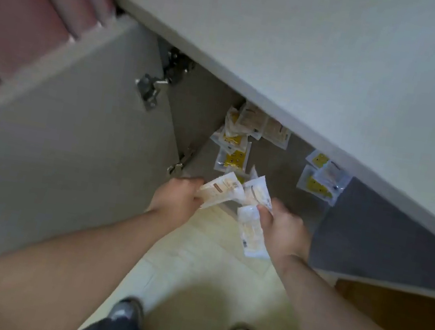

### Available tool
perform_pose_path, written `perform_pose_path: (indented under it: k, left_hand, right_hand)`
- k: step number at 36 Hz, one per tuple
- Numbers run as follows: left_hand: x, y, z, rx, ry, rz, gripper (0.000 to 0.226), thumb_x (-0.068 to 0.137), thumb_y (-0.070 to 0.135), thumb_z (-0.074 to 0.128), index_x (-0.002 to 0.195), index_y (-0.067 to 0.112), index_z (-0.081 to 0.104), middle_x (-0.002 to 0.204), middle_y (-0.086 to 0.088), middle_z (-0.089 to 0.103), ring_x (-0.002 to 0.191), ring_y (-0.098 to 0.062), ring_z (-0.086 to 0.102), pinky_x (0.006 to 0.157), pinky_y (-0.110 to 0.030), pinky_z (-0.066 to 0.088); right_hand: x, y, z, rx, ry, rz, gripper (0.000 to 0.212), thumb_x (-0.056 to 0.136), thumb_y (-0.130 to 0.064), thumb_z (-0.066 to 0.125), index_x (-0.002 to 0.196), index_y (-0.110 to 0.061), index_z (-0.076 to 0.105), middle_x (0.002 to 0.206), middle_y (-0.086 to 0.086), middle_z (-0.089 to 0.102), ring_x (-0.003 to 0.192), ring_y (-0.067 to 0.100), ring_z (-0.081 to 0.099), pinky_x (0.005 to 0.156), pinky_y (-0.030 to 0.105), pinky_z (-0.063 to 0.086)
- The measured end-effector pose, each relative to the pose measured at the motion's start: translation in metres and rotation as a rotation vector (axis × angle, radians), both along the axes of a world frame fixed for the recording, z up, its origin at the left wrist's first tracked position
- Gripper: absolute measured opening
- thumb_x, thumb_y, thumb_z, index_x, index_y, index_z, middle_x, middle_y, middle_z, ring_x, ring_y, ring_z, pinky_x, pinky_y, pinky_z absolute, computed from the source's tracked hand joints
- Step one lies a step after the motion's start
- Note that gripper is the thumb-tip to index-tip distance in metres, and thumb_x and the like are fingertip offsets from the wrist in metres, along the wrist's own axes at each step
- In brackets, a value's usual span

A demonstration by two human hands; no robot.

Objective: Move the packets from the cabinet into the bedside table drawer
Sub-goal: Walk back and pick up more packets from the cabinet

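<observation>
Clear packets with yellow and beige contents lie on the grey floor of the open cabinet (275, 171). One heap of packets (239, 137) sits at the back left, a smaller group of packets (323, 179) at the right. My left hand (176, 198) grips a beige packet (220, 191) at the cabinet's front edge. My right hand (283, 230) holds other packets (253, 228), one hanging down below my fingers. Both hands are close together just in front of the cabinet opening. The bedside table drawer is not in view.
The cabinet door (54, 152) stands open at the left, with metal hinges (151, 90) on it. The pale cabinet top (316, 51) overhangs the opening. A dark closed panel (388, 239) is at the right. Light floor tiles (206, 278) and my shoes (125, 313) are below.
</observation>
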State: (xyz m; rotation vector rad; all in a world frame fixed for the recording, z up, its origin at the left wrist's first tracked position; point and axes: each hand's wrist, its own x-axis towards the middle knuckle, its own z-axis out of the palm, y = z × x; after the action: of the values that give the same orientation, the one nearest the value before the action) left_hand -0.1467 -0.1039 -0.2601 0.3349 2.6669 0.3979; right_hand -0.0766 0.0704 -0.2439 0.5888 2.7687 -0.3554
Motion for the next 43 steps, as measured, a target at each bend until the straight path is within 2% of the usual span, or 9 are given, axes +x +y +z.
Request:
perform_pose_path:
  k: [2,9,15,20,26,32,36,39,43]
  left_hand:
    - [0.012,-0.007,0.034,-0.023,-0.052,0.021,0.029,0.089,0.02,0.053,0.118,0.016,0.057,0.115,-0.012,0.064,0.106,-0.032,0.058,0.074,-0.031,0.045]
    - [0.053,-0.032,0.152,-0.052,-0.156,0.176,0.029,0.09,0.018,0.05,0.118,0.017,0.056,0.116,-0.012,0.063,0.107,-0.033,0.058,0.078,-0.032,0.046]
    - [0.088,-0.058,0.235,-0.033,-0.174,0.352,0.026,0.089,0.014,0.048,0.114,0.014,0.057,0.11,-0.012,0.066,0.1,-0.034,0.059,0.073,-0.032,0.044]
    - [0.127,-0.08,0.283,0.018,-0.173,0.6,0.022,0.086,0.012,0.048,0.106,0.014,0.057,0.099,-0.011,0.066,0.09,-0.031,0.058,0.066,-0.03,0.042]
    - [0.187,-0.109,0.328,0.079,-0.134,0.867,0.013,0.083,0.009,0.048,0.094,0.011,0.055,0.092,-0.01,0.064,0.084,-0.032,0.059,0.061,-0.03,0.045]
    - [0.256,-0.145,0.353,0.153,-0.092,1.108,0.01,0.081,0.008,0.047,0.088,0.008,0.054,0.081,-0.005,0.06,0.077,-0.032,0.061,0.058,-0.037,0.054]
    - [0.305,-0.174,0.359,0.192,-0.051,1.29,0.009,0.08,0.006,0.044,0.074,0.012,0.045,0.067,0.002,0.051,0.07,-0.03,0.053,0.051,-0.029,0.039]
    - [0.346,-0.201,0.365,0.189,-0.034,1.412,0.016,0.081,0.007,0.045,0.068,0.016,0.041,0.066,0.003,0.05,0.071,-0.027,0.049,0.049,-0.028,0.031]
    - [0.414,-0.244,0.372,0.203,0.016,1.63,0.02,0.08,0.007,0.05,0.067,0.02,0.043,0.069,0.003,0.054,0.074,-0.026,0.052,0.052,-0.028,0.034]
  right_hand:
    - [0.01,-0.012,0.031,0.0,-0.016,0.035,0.037,0.101,-0.04,0.031,0.117,-0.014,0.051,0.112,0.01,0.064,0.102,0.031,0.061,0.066,0.029,0.037]
    - [0.035,-0.041,0.143,-0.081,-0.063,0.079,0.035,0.101,-0.038,0.028,0.112,-0.013,0.05,0.105,0.007,0.065,0.097,0.027,0.062,0.069,0.029,0.044]
    - [0.053,-0.057,0.219,-0.083,-0.091,0.227,0.034,0.102,-0.036,0.027,0.113,-0.014,0.051,0.104,0.005,0.066,0.097,0.025,0.062,0.062,0.025,0.032]
    - [0.065,-0.071,0.266,-0.097,-0.088,0.36,0.033,0.103,-0.035,0.026,0.109,-0.015,0.052,0.103,0.004,0.066,0.096,0.025,0.061,0.061,0.026,0.031]
    - [0.082,-0.102,0.313,-0.164,-0.115,0.52,0.033,0.102,-0.032,0.028,0.108,-0.012,0.053,0.105,0.006,0.065,0.097,0.028,0.06,0.064,0.028,0.036]
    - [0.115,-0.149,0.35,-0.219,-0.168,0.696,0.026,0.101,-0.031,0.03,0.085,-0.016,0.042,0.09,0.008,0.063,0.077,0.027,0.049,0.061,0.029,0.034]
    - [0.142,-0.192,0.352,-0.293,-0.234,0.709,0.033,0.097,-0.02,0.031,0.064,-0.016,0.029,0.065,0.0,0.044,0.064,0.024,0.04,0.051,0.027,0.025]
    - [0.168,-0.229,0.354,-0.292,-0.273,0.802,0.034,0.096,-0.019,0.03,0.062,-0.018,0.027,0.064,-0.001,0.043,0.063,0.023,0.04,0.048,0.027,0.023]
    - [0.208,-0.282,0.367,-0.282,-0.302,0.947,0.033,0.096,-0.022,0.03,0.064,-0.016,0.029,0.069,0.0,0.048,0.062,0.02,0.041,0.048,0.027,0.025]
